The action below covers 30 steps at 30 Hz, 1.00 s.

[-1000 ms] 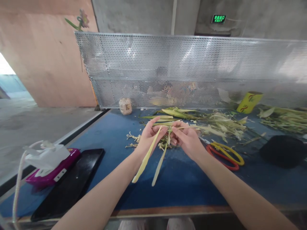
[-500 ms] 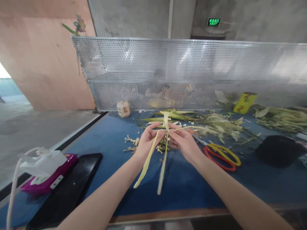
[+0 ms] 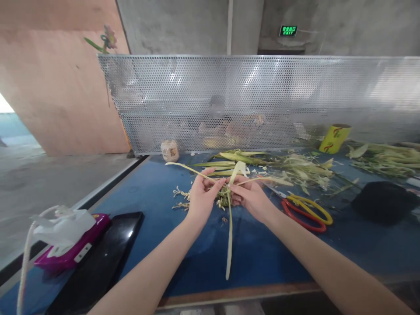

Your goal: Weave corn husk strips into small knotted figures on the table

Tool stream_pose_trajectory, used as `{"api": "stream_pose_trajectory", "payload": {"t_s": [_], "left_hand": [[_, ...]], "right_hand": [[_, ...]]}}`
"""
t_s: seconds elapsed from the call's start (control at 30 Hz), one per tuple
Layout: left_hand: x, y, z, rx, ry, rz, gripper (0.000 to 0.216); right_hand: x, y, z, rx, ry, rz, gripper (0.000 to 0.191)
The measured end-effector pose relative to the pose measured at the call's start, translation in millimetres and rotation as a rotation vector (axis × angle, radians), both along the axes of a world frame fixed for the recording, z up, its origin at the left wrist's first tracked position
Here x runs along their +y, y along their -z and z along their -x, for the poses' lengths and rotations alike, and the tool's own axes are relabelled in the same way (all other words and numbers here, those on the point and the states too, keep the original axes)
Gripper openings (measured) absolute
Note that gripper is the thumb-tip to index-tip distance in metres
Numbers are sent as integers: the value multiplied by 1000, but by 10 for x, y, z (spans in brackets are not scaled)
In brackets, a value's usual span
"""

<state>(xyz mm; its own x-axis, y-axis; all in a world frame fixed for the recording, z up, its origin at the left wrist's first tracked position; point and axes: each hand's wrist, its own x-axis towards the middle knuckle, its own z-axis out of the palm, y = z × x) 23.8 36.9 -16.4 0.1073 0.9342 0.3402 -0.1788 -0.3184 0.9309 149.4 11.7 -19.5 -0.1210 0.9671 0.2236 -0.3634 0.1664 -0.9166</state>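
Observation:
Pale green strips, which look like corn husk, cross between my two hands over the middle of the blue table. My left hand point(image 3: 204, 194) pinches the crossing from the left, thumb pressed near its centre. From the other side my right hand point(image 3: 251, 196) closes on the same spot. One husk strip point(image 3: 229, 245) hangs down toward the table's front edge; others point left, right and away. Under the hands lies a small clump of green plaited pieces point(image 3: 223, 199), partly hidden. Knotted pale pieces point(image 3: 181, 199) rest just left of my left hand.
Right of my hands lie scissors point(image 3: 308, 212) with red and yellow handles. Husks point(image 3: 295, 170) are heaped behind, near a yellow roll point(image 3: 334, 139) and a perforated metal screen point(image 3: 197, 87). A black tablet-like slab point(image 3: 98, 258) and a purple power strip point(image 3: 70, 249) are at left.
The strip that hung down by my left hand now points away to the left. The upright strip has folded over to the right at its tip. The view has shifted slightly.

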Motion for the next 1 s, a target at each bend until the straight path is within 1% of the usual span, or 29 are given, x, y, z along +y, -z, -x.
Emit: {"api": "stream_pose_trajectory", "payload": {"t_s": [0.13, 0.2, 0.3, 0.4, 0.47, 0.53, 0.63, 0.73, 0.87, 1.0], "left_hand": [[-30, 48, -26, 72, -52, -7, 32], [-76, 44, -40, 112, -25, -8, 31], [-143, 14, -49, 138, 84, 21, 41], [-167, -14, -47, 111, 218, 86, 57], [-161, -26, -45, 81, 267, 117, 69], [-152, -38, -42, 47, 279, 140, 76], [-145, -54, -36, 4, 287, 181, 76], [-141, -66, -25, -36, 311, 219, 76], [-126, -69, -12, -72, 327, 207, 74], [-100, -57, -10, -43, 308, 180, 66]], "right_hand": [[33, 30, -17, 10, 166, -39, 13], [40, 31, -19, 11, 213, -69, 12], [25, 11, -8, -69, 260, -115, 15], [-2, -18, 1, -212, 287, -113, 19], [-7, -27, -10, -265, 322, -91, 22], [7, -23, -32, -282, 355, -85, 24], [51, -4, -69, -258, 350, -101, 25], [90, 8, -97, -185, 329, -102, 24], [97, 1, -103, -91, 305, -103, 25], [73, -9, -77, 65, 256, -20, 24]]}}
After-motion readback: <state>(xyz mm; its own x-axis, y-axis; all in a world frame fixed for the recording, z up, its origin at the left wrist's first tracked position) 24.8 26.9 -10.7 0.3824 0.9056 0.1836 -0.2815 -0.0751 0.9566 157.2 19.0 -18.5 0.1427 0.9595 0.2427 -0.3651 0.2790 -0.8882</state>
